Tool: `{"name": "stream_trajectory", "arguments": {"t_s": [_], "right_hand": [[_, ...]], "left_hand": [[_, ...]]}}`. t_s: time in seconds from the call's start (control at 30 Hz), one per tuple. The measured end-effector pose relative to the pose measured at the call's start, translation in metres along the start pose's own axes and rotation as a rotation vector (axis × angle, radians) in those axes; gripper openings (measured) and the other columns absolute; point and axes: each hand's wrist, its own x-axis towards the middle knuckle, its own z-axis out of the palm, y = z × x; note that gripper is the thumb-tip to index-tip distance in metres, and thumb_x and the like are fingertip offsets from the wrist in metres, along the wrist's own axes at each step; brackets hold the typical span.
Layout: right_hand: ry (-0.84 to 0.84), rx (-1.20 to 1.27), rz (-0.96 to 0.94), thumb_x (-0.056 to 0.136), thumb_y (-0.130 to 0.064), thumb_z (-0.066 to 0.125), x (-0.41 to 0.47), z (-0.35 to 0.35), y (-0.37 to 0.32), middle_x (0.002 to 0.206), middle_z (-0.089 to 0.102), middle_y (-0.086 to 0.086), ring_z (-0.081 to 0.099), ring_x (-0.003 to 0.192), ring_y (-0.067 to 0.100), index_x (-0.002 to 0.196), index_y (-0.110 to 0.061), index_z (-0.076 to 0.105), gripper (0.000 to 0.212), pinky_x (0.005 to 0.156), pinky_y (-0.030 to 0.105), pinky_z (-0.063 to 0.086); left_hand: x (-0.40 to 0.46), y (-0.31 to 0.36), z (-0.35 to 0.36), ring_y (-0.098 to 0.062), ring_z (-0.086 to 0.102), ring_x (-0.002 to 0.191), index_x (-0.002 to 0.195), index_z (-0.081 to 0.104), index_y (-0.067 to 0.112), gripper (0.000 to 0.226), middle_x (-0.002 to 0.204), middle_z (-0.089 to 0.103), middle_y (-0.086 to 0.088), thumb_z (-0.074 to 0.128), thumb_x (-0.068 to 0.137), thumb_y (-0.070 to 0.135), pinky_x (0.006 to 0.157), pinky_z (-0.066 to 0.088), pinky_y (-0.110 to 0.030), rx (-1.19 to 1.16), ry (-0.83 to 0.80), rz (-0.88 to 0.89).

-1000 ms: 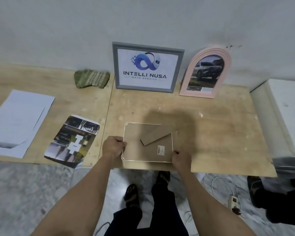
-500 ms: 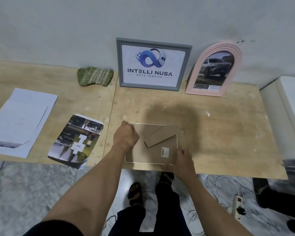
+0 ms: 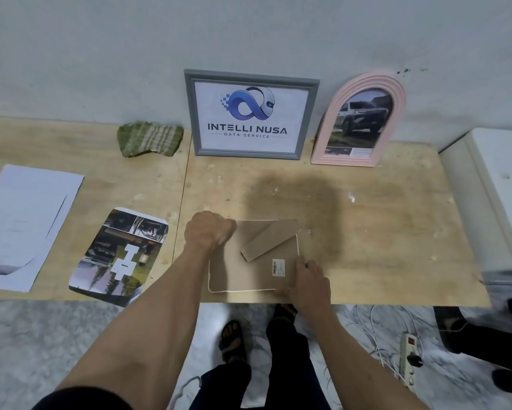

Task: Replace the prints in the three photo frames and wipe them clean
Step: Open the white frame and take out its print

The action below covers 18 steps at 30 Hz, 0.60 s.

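My left hand [image 3: 208, 232] covers the face-down frame's [image 3: 254, 273] far-left corner; its label [image 3: 278, 267] is too small to read, and the paper stack [image 3: 27, 220] runs off the left edge.

The left hand [image 3: 208, 232] no longer grips the left edge of the face-down frame [image 3: 253, 255]; it now sits curled at the frame's far left corner. The right hand [image 3: 306, 281] has slid from the near edge round to the near right corner, its fingers [image 3: 303, 264] now lying against the right edge.
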Motion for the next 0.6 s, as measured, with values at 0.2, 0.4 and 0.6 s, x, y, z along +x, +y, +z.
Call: {"name": "stream_trajectory", "arguments": {"t_s": [0.2,0.4,0.6], "right_hand": [[0.006,0.007,0.011,0.068,-0.061,0.073,-0.002,-0.003,-0.001,0.127,0.046,0.005,0.043,0.12,0.025,0.142,-0.016,0.028,0.098,0.092,0.039,0.041],[-0.01,0.008,-0.004,0.069,-0.06,0.073,-0.002,-0.006,-0.002,0.13,0.045,0.005,0.043,0.121,0.025,0.143,-0.016,0.027,0.098,0.092,0.04,0.042],[-0.04,0.004,0.0,0.068,-0.06,0.074,-0.002,-0.008,-0.002,0.129,0.044,0.004,0.042,0.121,0.025,0.141,-0.018,0.027,0.096,0.092,0.042,0.042]], "left_hand": [[-0.01,-0.006,-0.007,-0.038,0.059,0.115,0.114,0.067,0.004,0.04,0.122,0.065,-0.02,0.051,0.087,0.03,0.092,0.044,-0.032,-0.029,-0.041,0.01],[-0.004,-0.035,-0.012,-0.027,0.06,0.12,0.133,0.062,0.026,0.06,0.132,0.065,-0.004,0.062,0.074,0.038,0.104,0.047,-0.033,-0.281,-0.205,-0.051],[0.012,-0.066,0.011,-0.034,0.062,0.119,0.134,0.057,0.032,0.094,0.122,0.07,-0.01,0.059,0.04,0.041,0.101,0.048,-0.052,-0.388,-0.265,-0.04]]}}
